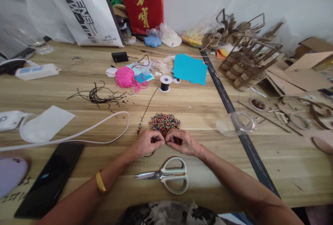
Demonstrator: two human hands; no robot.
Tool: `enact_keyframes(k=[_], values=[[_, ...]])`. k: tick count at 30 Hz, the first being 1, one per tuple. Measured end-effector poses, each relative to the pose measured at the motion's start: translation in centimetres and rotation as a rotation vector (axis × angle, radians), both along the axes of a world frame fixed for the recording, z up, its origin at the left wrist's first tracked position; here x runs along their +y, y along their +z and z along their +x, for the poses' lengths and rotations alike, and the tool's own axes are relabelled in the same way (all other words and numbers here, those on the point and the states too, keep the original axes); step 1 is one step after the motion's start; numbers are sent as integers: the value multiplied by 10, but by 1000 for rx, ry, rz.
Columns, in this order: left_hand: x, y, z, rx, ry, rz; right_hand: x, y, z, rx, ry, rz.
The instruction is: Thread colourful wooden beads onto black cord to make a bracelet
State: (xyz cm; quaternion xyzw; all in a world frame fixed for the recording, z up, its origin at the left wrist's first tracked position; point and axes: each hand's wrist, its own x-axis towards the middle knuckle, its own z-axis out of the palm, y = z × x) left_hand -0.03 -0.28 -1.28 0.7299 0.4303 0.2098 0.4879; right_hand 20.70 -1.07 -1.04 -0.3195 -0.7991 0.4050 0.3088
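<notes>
My left hand [149, 143] is closed in a pinch on a black cord [148, 106], just in front of a pile of small multicoloured beads [165, 122]. The cord runs from a white-flanged spool [164, 84] to my left hand, with several threaded beads [138, 130] beside the knuckles. A short loop of it shows below the hand. My right hand [183, 142] is pinched too, its fingertips meeting the left ones; what lies between them is too small to make out. Scissors with pale handles [174, 175] lie below both hands, blades pointing left.
Left are cut black cords [100, 95], a white cable [114, 114] and a black phone [49, 180]. Behind sit pink yarn [125, 77] and blue sheets [190, 68]. A clear tape roll [243, 122] and brown woven baskets [241, 69] stand at right.
</notes>
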Motion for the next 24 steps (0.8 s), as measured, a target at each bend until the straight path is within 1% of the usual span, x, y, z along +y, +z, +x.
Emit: enact_keyframes(k=[8, 17, 20, 24], values=[[0, 0, 0, 9, 5, -3, 0, 2, 0, -2, -3, 4], [-1, 0, 2, 25, 12, -1, -1, -1, 0, 0, -2, -4], [0, 4, 1, 0, -2, -30, -1, 0, 0, -10, -4, -5], [1, 9, 0, -40, -16, -114, 0, 0, 1, -14, -2, -8]])
